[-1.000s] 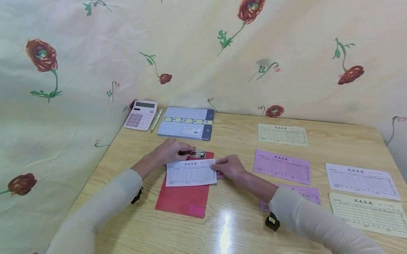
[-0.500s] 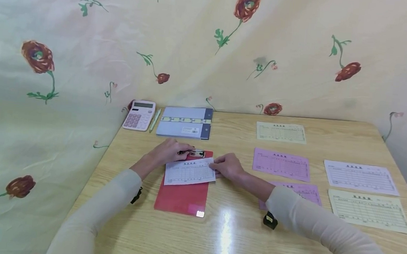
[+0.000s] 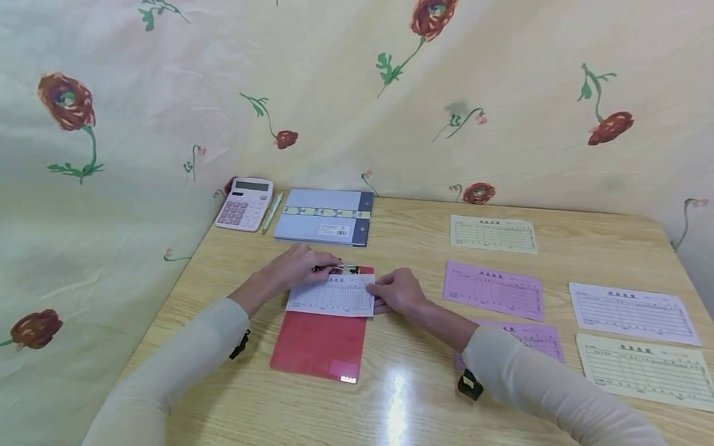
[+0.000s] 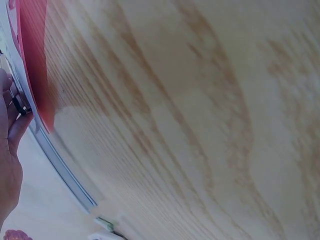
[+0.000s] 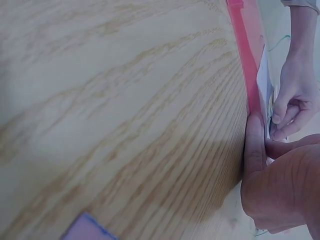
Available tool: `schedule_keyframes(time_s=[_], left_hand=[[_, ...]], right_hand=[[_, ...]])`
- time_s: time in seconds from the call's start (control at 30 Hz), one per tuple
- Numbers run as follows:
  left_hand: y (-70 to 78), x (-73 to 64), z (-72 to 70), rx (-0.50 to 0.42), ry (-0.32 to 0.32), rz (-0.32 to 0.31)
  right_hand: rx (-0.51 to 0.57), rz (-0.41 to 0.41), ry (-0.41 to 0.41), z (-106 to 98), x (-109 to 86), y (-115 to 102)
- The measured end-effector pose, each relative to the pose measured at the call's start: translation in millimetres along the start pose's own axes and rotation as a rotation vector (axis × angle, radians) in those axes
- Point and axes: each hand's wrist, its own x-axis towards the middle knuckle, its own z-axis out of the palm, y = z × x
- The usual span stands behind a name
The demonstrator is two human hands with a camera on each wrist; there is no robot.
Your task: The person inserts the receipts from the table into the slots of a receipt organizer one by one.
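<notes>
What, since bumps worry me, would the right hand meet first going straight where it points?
Beyond the pinched white slip, the right hand would probably meet the metal clip, then the left hand; depth is unclear.

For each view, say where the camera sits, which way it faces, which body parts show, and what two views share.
Head: worn on the head, facing forward and down at the red clipboard and white slip; both sleeves, left hand and right hand show.
Left wrist: worn there, facing mostly wood tabletop; part of the left hand shows at frame left.
Right wrist: worn there, facing wood tabletop beside the red clipboard; the right hand shows close, the left hand beyond.
Both wrist views share the left hand and red clipboard.
</notes>
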Motion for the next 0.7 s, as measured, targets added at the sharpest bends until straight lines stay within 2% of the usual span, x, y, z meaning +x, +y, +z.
schedule_keyframes(time_s=[0.47, 0.7], left_hand=[[-0.1, 0.1, 1.1, 0.008, 0.039, 0.028], [1.1, -0.1, 0.1, -0.011, 0.033, 0.007]], right_hand=[[0.009, 0.037, -0.023, -0.7, 3.9, -3.3], [0.022, 0.045, -0.036, -1.4, 3.8, -3.9]])
